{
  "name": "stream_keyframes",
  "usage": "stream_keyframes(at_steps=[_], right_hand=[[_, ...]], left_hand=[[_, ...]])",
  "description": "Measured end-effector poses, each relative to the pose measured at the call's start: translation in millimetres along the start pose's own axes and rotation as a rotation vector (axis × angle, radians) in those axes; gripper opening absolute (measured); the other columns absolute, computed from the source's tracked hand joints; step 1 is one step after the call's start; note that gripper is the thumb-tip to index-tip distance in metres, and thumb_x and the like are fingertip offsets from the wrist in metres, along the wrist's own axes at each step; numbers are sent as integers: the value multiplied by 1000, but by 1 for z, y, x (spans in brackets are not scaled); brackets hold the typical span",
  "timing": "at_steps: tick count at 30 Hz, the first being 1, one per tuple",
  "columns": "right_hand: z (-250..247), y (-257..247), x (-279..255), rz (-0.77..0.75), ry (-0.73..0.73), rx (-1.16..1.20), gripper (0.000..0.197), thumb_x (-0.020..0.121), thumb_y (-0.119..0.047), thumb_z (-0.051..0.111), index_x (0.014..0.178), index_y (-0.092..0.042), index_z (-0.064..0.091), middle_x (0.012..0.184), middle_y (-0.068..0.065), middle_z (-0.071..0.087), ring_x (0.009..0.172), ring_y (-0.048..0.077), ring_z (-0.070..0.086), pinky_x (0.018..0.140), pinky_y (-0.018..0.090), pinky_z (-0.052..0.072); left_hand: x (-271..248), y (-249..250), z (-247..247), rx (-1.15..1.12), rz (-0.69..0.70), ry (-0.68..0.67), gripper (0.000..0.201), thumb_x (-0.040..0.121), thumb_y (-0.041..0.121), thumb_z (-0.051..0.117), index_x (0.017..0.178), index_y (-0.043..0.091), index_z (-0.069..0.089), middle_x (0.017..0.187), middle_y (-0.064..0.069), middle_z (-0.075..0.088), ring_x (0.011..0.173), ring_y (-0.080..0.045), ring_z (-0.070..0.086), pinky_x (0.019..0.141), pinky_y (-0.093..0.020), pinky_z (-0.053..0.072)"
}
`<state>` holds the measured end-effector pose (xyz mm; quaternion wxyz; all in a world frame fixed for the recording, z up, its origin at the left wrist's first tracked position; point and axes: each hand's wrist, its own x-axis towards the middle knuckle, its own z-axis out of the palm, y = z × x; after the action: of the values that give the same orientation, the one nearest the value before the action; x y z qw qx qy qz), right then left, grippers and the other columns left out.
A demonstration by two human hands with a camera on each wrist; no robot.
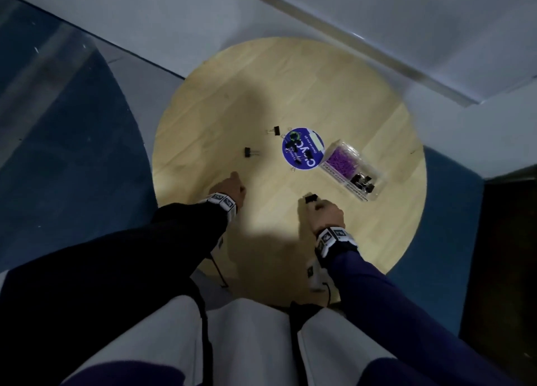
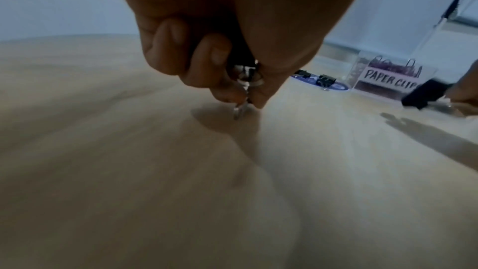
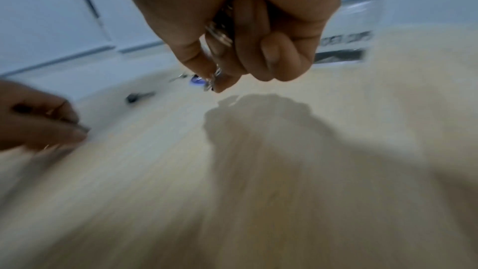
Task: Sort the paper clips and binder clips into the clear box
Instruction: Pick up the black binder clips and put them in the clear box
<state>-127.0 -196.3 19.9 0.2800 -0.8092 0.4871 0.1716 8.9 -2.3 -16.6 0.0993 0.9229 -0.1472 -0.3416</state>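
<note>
On the round wooden table (image 1: 290, 94) lies a clear box (image 1: 334, 156) holding purple paper clips (image 1: 341, 161) and black binder clips (image 1: 363, 180). In the left wrist view its label (image 2: 393, 80) reads PAPER CLIP. My left hand (image 2: 245, 102), low over the table's near left, pinches a small binder clip (image 2: 245, 75) by its silver wire handles. My right hand (image 1: 315, 205), just short of the box, grips a black binder clip (image 1: 311, 198) that sticks out past the fingers. The right wrist view is blurred and shows wire loops (image 3: 218, 36) inside the curled fingers.
A round blue disc (image 1: 308, 156) with printed text lies left of the box, with several clips on it. Two loose black binder clips (image 1: 274, 130) (image 1: 250, 152) lie on the wood beyond my left hand. Blue and grey floor surrounds the table, with walls behind.
</note>
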Motion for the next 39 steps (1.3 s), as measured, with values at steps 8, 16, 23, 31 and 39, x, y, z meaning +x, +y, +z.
stream_keyframes(at_steps=[8,16,23,31,39], right_hand=[[-100,51,58,-25,263,222,31,96,-29,46,100,-7,67,99,21,69,93,38,62,70,29,43],[-141,49,103,73,-1,479,34,90,-29,41,81,-7,65,87,19,66,81,35,63,75,44,53],[-151,45,110,147,-253,789,23,91,-22,38,84,-8,55,85,13,64,72,33,61,72,44,53],[-141,79,83,-65,59,288,26,79,-35,52,61,-18,59,63,4,60,58,25,55,53,26,43],[-93,91,76,-391,-120,-410,26,94,-29,40,116,-32,55,106,8,67,92,28,64,71,31,43]], left_hand=[[-14,125,-8,-204,204,-18,32,94,36,54,112,9,52,105,-14,67,96,-32,64,81,-36,49],[4,250,-14,-160,369,-16,33,93,40,53,107,11,55,105,-10,62,92,-27,60,75,-30,44],[21,292,-8,-130,239,-88,31,92,36,55,111,12,56,103,-7,61,84,-24,53,76,-32,43],[17,307,7,-208,264,-87,33,98,37,44,106,9,59,102,-12,61,92,-25,57,80,-29,43],[15,255,-11,-232,222,243,44,101,41,35,95,6,62,87,-15,65,83,-33,63,68,-31,45]])
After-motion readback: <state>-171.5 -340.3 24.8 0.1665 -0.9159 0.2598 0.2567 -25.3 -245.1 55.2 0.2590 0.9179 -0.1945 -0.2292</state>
